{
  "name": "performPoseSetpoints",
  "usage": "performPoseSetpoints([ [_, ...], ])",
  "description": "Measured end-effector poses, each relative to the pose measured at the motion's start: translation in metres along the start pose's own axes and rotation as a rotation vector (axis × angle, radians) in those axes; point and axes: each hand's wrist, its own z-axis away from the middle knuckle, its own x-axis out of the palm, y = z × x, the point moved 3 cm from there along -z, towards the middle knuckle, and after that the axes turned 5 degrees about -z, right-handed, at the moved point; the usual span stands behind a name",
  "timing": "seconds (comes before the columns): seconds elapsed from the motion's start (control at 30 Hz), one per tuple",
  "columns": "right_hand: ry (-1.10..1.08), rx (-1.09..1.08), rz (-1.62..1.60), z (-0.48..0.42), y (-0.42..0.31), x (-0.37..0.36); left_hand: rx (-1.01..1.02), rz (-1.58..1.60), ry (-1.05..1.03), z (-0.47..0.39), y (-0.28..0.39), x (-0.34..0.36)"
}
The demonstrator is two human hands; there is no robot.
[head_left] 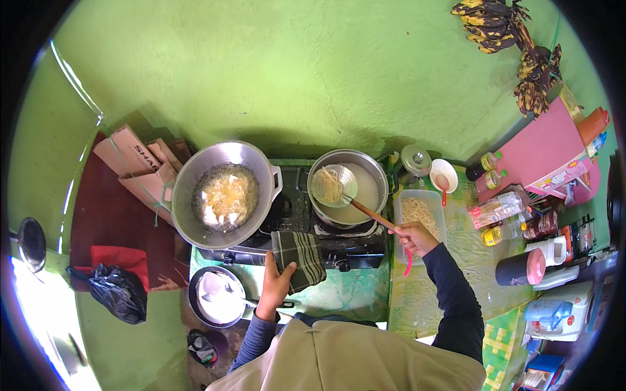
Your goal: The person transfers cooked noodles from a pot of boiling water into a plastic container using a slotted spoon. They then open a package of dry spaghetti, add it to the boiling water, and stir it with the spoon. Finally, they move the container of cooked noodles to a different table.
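Observation:
My right hand (415, 238) grips the wooden handle of a perforated skimmer (351, 178). Its round metal bowl carries a small heap of noodles (328, 184) over a pot (386, 195) of cloudy liquid (367, 180) on the right burner. In my left hand (276, 278) is a folded dark checked cloth (301, 259), held in front of the stove (286, 212). To the left, a large wok (183, 210) holds pale pieces frying in bubbling oil (226, 198). A clear plastic container (442, 234) of noodles (418, 215) sits under and beyond my right hand.
A pan of white batter (217, 295) with a ladle stands at lower left. Right of the pot are a lidded steel pot (415, 161) and a white bowl (444, 171) with a red spoon. Flattened cardboard (142, 161) leans behind the wok. Bottles (491, 237) crowd the table's right side.

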Motion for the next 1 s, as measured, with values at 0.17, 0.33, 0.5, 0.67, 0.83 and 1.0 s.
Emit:
performPoseSetpoints([
  [0.17, -0.001, -0.023, -0.059, 0.01, 0.003, 0.006, 0.018, -0.042, -0.007, 0.003, 0.005, 0.0],
  [0.33, 0.024, -0.096, -0.125, 0.033, -0.008, 0.007, 0.011, -0.002, -0.037, 0.005, 0.0, -0.001],
  [0.5, 0.061, -0.173, -0.11, 0.066, -0.033, 0.019, 0.017, 0.012, -0.031, 0.007, -0.003, 0.001],
  [0.67, 0.039, -0.241, -0.133, 0.073, -0.029, 0.012, 0.031, -0.028, -0.043, 0.008, 0.002, 0.004],
  [0.83, 0.165, -0.18, -0.097, 0.058, 0.01, 0.011, 0.013, 0.03, -0.026, 0.008, -0.011, 0.004],
  [1.0, 0.145, -0.175, -0.137, 0.06, 0.028, 0.013, 0.036, 0.0, -0.082, 0.009, -0.008, 0.006],
])
